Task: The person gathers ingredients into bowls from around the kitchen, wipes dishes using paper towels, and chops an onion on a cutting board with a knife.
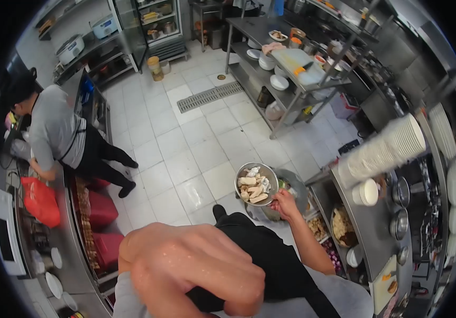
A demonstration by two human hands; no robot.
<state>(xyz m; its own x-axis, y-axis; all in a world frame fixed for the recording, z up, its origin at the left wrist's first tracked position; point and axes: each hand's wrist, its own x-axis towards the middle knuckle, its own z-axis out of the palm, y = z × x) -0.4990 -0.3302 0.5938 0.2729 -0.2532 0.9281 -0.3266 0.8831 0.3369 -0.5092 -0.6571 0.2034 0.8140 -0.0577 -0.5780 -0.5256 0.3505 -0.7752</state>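
Note:
My right hand point(283, 204) grips the rim of a round metal bowl point(273, 181). Pale chunks of food point(254, 189) and some whitish crumpled bits lie in it; their exact kind is unclear. Beneath and beside the bowl is a bin lined with clear plastic point(298, 186), partly covered by the bowl. My left hand point(196, 265) is raised very close to the camera, wet drops on its back. Its fingers curl downward and inward, and whatever is inside them is hidden.
A co-worker point(61, 116) stands at the left counter by a red plastic bag point(40, 201). Stacked white cups point(384, 151) and food tubs point(344, 225) line the right counter. A steel table point(249, 29) stands ahead, near a floor drain grate point(209, 97).

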